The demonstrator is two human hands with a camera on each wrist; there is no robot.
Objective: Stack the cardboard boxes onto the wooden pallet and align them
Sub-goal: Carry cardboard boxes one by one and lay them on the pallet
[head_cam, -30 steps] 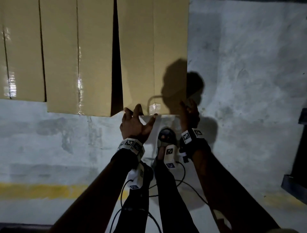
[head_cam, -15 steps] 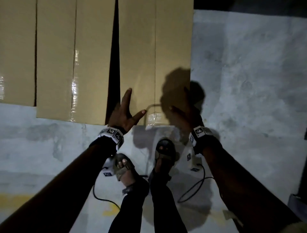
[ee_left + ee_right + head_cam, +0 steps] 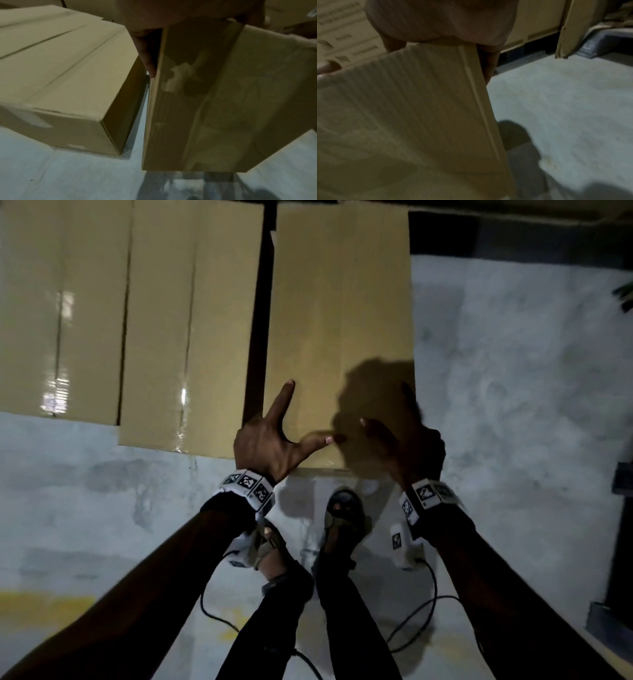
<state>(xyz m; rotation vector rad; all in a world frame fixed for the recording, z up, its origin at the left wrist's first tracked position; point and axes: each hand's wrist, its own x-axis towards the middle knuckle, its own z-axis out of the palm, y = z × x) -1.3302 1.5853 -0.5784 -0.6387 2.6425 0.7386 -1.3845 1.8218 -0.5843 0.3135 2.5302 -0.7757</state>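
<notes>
- The cardboard box fills the upper middle of the head view; its near end hangs above the grey floor, as the left wrist view shows, with floor visible beneath its lower edge.
- The left hand is at the box's near left corner, with a forefinger stretched flat along the top and the thumb spread out to the right over the near edge.
- In the left wrist view, fingers lie straight down the box's left side face, between it and the neighbouring box.
- The right hand is at the near right corner, deep in shadow; its thumb reaches left over the top, and the right wrist view shows a finger behind the box's right edge. Fingers look fairly straight, pressed on the cardboard; how far they curl I cannot tell.
- A second box lies just left of the held one, a dark gap between them; it rests on the floor.
- A third box sits at the left edge of the frame, touching the second.
- Two sandalled feet stand on the floor below the held box, with black cables trailing beside them.
- Marker bands wrap both wrists.
- A yellow floor stripe shows at lower left.
</notes>
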